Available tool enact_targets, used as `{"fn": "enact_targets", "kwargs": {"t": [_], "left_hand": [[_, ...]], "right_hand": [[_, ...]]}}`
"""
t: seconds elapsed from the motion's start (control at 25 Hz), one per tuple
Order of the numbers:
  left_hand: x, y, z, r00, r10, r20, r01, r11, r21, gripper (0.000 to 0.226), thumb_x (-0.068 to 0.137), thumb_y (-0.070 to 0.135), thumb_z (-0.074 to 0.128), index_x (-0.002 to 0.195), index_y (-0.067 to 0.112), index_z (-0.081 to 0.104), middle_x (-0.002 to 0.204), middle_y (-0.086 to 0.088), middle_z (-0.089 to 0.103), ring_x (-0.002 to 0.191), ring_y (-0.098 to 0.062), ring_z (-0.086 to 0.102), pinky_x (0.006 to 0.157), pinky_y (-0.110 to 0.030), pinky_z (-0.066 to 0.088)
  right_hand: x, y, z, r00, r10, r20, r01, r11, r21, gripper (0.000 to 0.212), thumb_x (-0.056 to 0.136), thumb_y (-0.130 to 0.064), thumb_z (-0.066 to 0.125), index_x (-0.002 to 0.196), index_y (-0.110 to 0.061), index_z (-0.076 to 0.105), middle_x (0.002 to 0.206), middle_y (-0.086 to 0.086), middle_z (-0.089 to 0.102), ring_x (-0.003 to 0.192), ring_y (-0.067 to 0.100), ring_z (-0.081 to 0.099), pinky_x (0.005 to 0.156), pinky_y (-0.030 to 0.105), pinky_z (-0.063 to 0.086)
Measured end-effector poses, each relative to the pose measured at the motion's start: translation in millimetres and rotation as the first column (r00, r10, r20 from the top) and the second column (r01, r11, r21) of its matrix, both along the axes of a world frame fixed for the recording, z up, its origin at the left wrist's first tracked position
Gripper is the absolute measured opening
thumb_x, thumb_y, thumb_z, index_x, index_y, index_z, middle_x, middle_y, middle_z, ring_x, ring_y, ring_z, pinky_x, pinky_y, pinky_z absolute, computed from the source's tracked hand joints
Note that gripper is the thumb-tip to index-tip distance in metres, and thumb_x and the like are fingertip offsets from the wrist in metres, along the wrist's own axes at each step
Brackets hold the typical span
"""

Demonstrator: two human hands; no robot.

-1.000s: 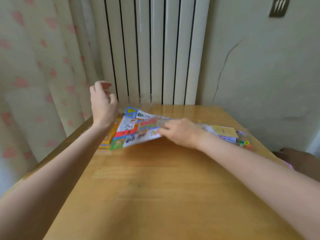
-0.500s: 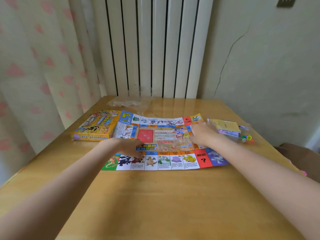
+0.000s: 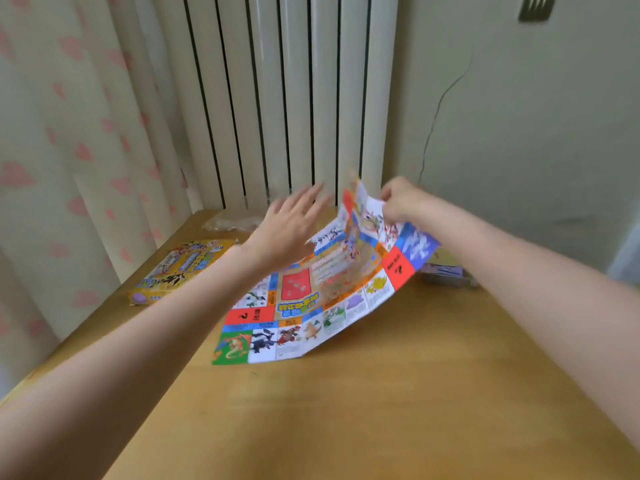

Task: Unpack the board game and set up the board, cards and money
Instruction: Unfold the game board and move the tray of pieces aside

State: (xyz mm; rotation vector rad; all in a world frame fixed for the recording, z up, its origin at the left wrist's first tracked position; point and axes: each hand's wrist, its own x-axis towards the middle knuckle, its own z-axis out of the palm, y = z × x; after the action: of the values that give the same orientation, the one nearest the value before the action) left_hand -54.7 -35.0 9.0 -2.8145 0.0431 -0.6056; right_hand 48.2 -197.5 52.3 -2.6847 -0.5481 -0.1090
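You were in the middle of laying out the board (image 3: pixel 325 299), a thin printed sheet at the centre of the frame. Its near left corner rested on the table (image 3: pixel 381 410), while its far right part was raised and bent along a fold. Your right hand (image 3: pixel 401 202), just right of centre and high in the frame, pinched that raised far edge between curled fingers and thumb. Your left hand (image 3: pixel 291 226), just left of it, hung above the sheet with fingers straight and spread, gripping nothing; motion blur hid whether it touched the paper.

The yellow game box (image 3: pixel 180 268) lay closed at the left edge of the table, near the curtain (image 3: pixel 69 150). A crumpled clear plastic wrapper (image 3: pixel 232 222) sat beyond it at the far edge, under the radiator (image 3: pixel 291 98). A small stack of cards or paper money (image 3: pixel 446 271) showed at the right, partly hidden behind the raised sheet and your forearm; I cannot tell which it was.

By my reading, the board step was unfinished: the sheet was neither flat nor square to the table. The next move called for lowering the raised edge, pressing the folds flat with your free palm, and keeping the sheet off the stack at the right. Cards and money looked unsorted.
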Motion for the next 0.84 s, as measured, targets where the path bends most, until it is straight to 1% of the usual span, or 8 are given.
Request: {"fn": "enact_targets", "kwargs": {"t": [0.12,0.24,0.36,0.4,0.48,0.56,0.72,0.84], "left_hand": [[23.2,-30.6,63.0,0.98,-0.061,0.19,0.053,0.997,0.049,0.089,0.085,0.035,0.061,0.15,0.013,0.005,0.158,-0.006,0.005,0.146,-0.023,0.006,0.114,-0.046,0.011],[30.7,-44.9,103.6,0.987,0.051,0.153,-0.032,0.992,-0.122,0.05,0.09,0.038,0.053,0.131,0.011,0.046,0.129,-0.016,0.053,0.123,-0.029,0.048,0.104,-0.041,0.03],[14.8,-21.5,118.3,0.965,0.193,0.18,-0.09,0.883,-0.461,0.025,0.092,0.026,0.049,0.101,0.008,0.062,0.095,-0.016,0.063,0.089,-0.032,0.061,0.07,-0.033,0.042],[8.7,-6.8,121.2,0.955,0.213,0.205,-0.077,0.85,-0.522,0.021,0.092,0.023,0.051,0.098,0.008,0.062,0.09,-0.014,0.064,0.083,-0.03,0.063,0.067,-0.032,0.045],[-7.5,25.3,124.5,0.951,0.21,0.228,-0.001,0.738,-0.675,0.014,0.089,0.019,0.059,0.096,0.007,0.063,0.068,-0.005,0.064,0.063,-0.017,0.066,0.056,-0.026,0.051],[-31.5,52.1,120.2,0.95,0.211,0.229,0.072,0.565,-0.822,0.011,0.087,0.015,0.064,0.08,0.009,0.059,0.044,0.005,0.054,0.032,0.001,0.049,0.035,-0.014,0.041],[-61.3,91.5,65.3,0.922,0.38,0.074,-0.025,0.251,-0.968,0.024,0.089,0.011,0.061,0.067,0.013,0.051,0.026,0.006,0.045,0.019,-0.002,0.039,0.023,-0.012,0.027],[-52.1,116.3,-0.6,0.852,0.507,-0.132,-0.206,0.091,-0.974,0.022,0.088,0.012,0.063,0.07,0.003,0.054,0.025,0.003,0.045,0.018,-0.004,0.039,0.024,-0.011,0.027]], "right_hand": [[-21.5,3.2,61.1,0.948,0.237,0.212,-0.206,0.966,-0.159,0.027,0.089,-0.02,0.059,0.112,-0.008,0.065,0.11,0.012,0.065,0.104,0.027,0.059,0.073,0.023,0.039],[-28.7,4.2,88.2,0.847,0.399,0.352,-0.35,0.916,-0.198,0.021,0.086,-0.019,0.059,0.101,-0.005,0.066,0.085,0.012,0.063,0.088,0.025,0.056,0.065,0.027,0.038],[-18.3,-0.4,92.9,0.749,0.079,0.658,-0.124,0.992,0.021,0.044,0.084,-0.021,0.058,0.126,-0.014,0.049,0.127,0.015,0.051,0.125,0.029,0.039,0.1,0.039,0.03],[-15.3,-4.2,89.9,0.81,-0.001,0.587,-0.085,0.989,0.119,0.061,0.083,-0.027,0.062,0.136,-0.013,0.037,0.14,0.014,0.04,0.133,0.029,0.03,0.106,0.043,0.025],[-7.5,-8.3,75.1,0.977,0.051,0.206,-0.097,0.97,0.224,0.09,0.082,-0.036,0.067,0.147,-0.007,0.012,0.154,0.013,0.019,0.141,0.029,0.02,0.113,0.04,0.021],[-2.3,-1.7,48.1,0.983,0.142,-0.112,-0.121,0.976,0.178,0.091,0.084,-0.035,0.066,0.147,0.0,0.01,0.154,0.015,0.019,0.139,0.027,0.026,0.11,0.033,0.025],[1.5,26.5,2.1,0.952,0.216,-0.217,-0.156,0.952,0.263,0.055,0.087,-0.018,0.063,0.133,0.003,0.042,0.123,0.018,0.051,0.106,0.023,0.05,0.092,0.034,0.043],[-2.4,44.9,-19.5,0.883,0.342,-0.321,-0.307,0.939,0.153,0.059,0.09,-0.019,0.059,0.141,-0.009,0.032,0.141,0.011,0.04,0.126,0.025,0.044,0.101,0.034,0.039]]}}
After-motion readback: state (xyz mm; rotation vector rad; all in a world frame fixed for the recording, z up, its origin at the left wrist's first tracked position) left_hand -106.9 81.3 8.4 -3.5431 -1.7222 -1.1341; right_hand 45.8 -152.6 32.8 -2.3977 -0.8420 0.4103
